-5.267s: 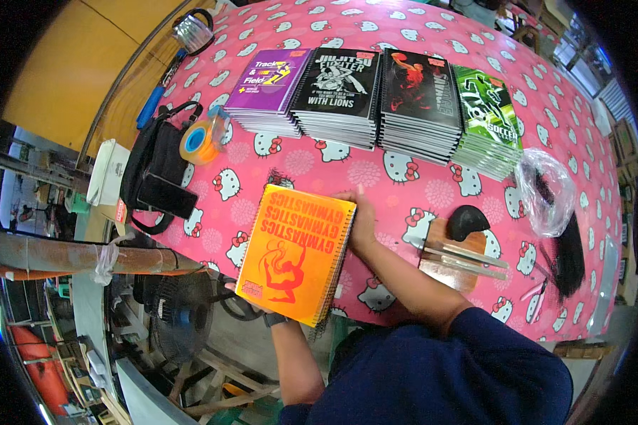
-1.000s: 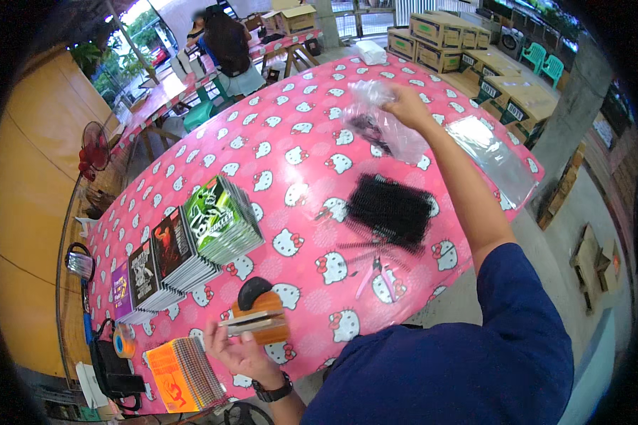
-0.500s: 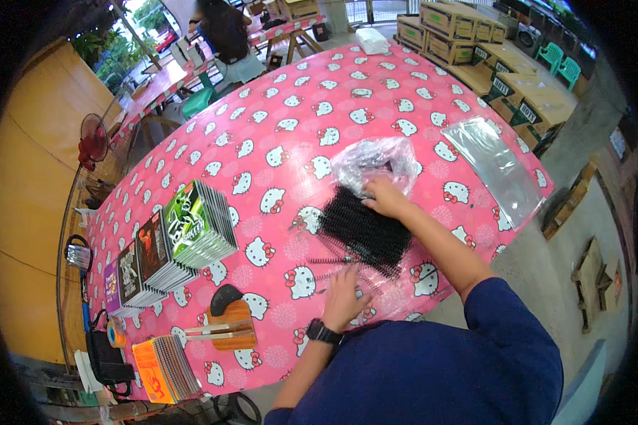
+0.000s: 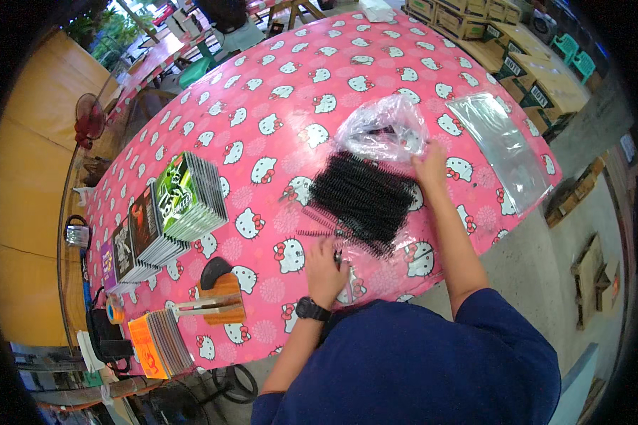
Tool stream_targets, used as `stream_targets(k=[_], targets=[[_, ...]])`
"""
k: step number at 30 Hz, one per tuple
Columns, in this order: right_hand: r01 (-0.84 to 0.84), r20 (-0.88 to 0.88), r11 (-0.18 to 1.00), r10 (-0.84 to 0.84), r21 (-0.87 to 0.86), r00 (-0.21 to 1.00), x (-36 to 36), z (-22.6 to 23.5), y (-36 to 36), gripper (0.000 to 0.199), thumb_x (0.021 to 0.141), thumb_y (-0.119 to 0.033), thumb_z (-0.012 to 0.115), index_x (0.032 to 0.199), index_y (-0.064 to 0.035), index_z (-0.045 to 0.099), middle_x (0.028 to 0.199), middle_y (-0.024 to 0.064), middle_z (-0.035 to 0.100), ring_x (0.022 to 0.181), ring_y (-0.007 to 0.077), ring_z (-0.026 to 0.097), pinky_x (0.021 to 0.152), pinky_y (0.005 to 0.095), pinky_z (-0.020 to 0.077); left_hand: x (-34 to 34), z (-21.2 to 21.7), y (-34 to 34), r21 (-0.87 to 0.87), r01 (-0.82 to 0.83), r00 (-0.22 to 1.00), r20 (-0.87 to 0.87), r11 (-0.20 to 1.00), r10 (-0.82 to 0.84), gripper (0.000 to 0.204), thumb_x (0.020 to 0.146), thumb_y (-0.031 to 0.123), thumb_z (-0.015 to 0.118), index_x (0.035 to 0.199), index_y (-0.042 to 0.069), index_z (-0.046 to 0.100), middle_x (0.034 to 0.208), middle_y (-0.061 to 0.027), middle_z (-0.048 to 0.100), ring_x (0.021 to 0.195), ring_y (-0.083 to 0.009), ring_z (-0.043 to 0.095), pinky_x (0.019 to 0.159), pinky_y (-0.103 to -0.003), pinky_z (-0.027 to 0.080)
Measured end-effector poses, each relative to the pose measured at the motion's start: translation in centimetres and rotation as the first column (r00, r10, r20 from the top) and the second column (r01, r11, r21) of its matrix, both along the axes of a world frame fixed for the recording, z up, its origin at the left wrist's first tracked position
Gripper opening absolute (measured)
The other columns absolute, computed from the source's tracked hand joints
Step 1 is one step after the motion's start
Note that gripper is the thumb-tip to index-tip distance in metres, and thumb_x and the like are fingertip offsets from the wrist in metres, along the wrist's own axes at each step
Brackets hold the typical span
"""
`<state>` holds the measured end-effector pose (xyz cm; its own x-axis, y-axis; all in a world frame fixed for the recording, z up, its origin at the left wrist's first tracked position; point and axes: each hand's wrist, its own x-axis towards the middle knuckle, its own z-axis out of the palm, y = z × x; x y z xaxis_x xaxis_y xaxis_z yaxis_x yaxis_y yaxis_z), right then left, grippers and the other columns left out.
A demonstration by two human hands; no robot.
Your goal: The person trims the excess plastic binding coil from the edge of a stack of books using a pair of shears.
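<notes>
A thick pile of black spiral binding coils (image 4: 365, 202) lies on the table in front of me, with a few loose coils (image 4: 315, 232) at its near left side. Behind the pile is a crumpled clear plastic bag (image 4: 383, 127), its mouth toward the coils. My right hand (image 4: 430, 164) is closed on the bag's right edge. Close to the loose coils, my left hand (image 4: 325, 273) has its fingers curled; a small dark thing shows by its thumb, too small to make out. Another sheet of clear plastic lies under the pile's near side.
Stacked spiral notebooks (image 4: 191, 198) stand on the left of the pink patterned table (image 4: 276, 244), with orange notebooks (image 4: 159, 343) nearer. A wooden board (image 4: 225, 301) lies between them and me. Flat clear plastic sleeves (image 4: 500, 152) lie at right. Cardboard boxes (image 4: 532, 92) stand beyond.
My right hand has moved from the top of the coil pile to the right edge of the bag. My left hand has drawn slightly back and left from the loose coils.
</notes>
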<state>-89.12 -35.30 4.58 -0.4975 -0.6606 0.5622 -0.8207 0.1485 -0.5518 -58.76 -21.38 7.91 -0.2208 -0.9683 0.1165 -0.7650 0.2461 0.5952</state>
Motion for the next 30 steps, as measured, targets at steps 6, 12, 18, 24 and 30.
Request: stream_targets(k=[6, 12, 18, 24, 30], targets=[[-0.230, 0.143, 0.729, 0.180, 0.645, 0.973, 1.0, 1.1, 0.7, 0.054, 0.073, -0.052, 0.061, 0.090, -0.0008, 0.064, 0.090, 0.0207, 0.062, 0.090, 0.0319, 0.059, 0.081, 0.0433, 0.0440, 2.6, -1.7, -3.2, -0.127, 0.095, 0.978, 0.198, 0.987, -0.069, 0.052, 0.066, 0.020, 0.067, 0.114, 0.008, 0.052, 0.124, -0.0089, 0.048, 0.118, -0.0305, 0.039, 0.096, -0.050, 0.028], [-0.610, 0.105, 0.585, 0.671, 0.535, 0.734, 7.1, 2.1, -1.0, 0.064, 0.075, -0.054, 0.059, 0.114, -0.0038, 0.055, 0.110, 0.0241, 0.053, 0.106, 0.0377, 0.049, 0.089, 0.0437, 0.0402, 0.8, -1.9, -6.0, -0.172, 0.441, 0.886, 0.238, 0.881, -0.397, 0.018, 0.072, 0.017, 0.063, 0.088, 0.009, 0.066, 0.088, -0.0066, 0.060, 0.086, -0.0253, 0.053, 0.079, -0.038, 0.039], [-0.760, 0.193, 0.500, 0.768, 0.416, 0.611, 4.5, -0.1, 4.5, 0.047, 0.074, -0.039, 0.066, 0.105, -0.0043, 0.055, 0.101, 0.0194, 0.055, 0.099, 0.0356, 0.050, 0.086, 0.0422, 0.0401, -4.6, -3.0, -2.2, -0.224, 0.691, 0.705, 0.419, 0.687, -0.573, 0.010, 0.075, 0.017, 0.053, 0.079, 0.014, 0.063, 0.077, -0.0015, 0.055, 0.077, -0.0171, 0.052, 0.070, -0.033, 0.037], [-0.751, 0.324, 0.430, 0.711, 0.502, 0.624, 2.9, 3.0, 11.4, 0.040, 0.076, -0.034, 0.064, 0.098, -0.0014, 0.057, 0.094, 0.0187, 0.058, 0.090, 0.0344, 0.055, 0.081, 0.0419, 0.0426, -3.7, -2.1, 1.4, -0.183, 0.789, 0.612, 0.329, 0.587, -0.719, 0.017, 0.075, 0.015, 0.049, 0.086, 0.013, 0.062, 0.076, -0.0002, 0.051, 0.079, -0.0163, 0.049, 0.071, -0.030, 0.037], [-0.641, 0.056, 0.749, 0.642, 0.168, 0.765, 6.4, 9.2, -0.2, 0.021, 0.080, -0.021, 0.052, 0.079, -0.0013, 0.061, 0.083, 0.0179, 0.064, 0.080, 0.0318, 0.062, 0.072, 0.0419, 0.0473, -1.4, 0.0, 2.2, -0.123, 0.715, 0.698, 0.077, 0.688, -0.712, 0.020, 0.071, 0.017, 0.063, 0.089, 0.009, 0.062, 0.088, -0.0036, 0.057, 0.088, -0.0209, 0.051, 0.079, -0.033, 0.039]])
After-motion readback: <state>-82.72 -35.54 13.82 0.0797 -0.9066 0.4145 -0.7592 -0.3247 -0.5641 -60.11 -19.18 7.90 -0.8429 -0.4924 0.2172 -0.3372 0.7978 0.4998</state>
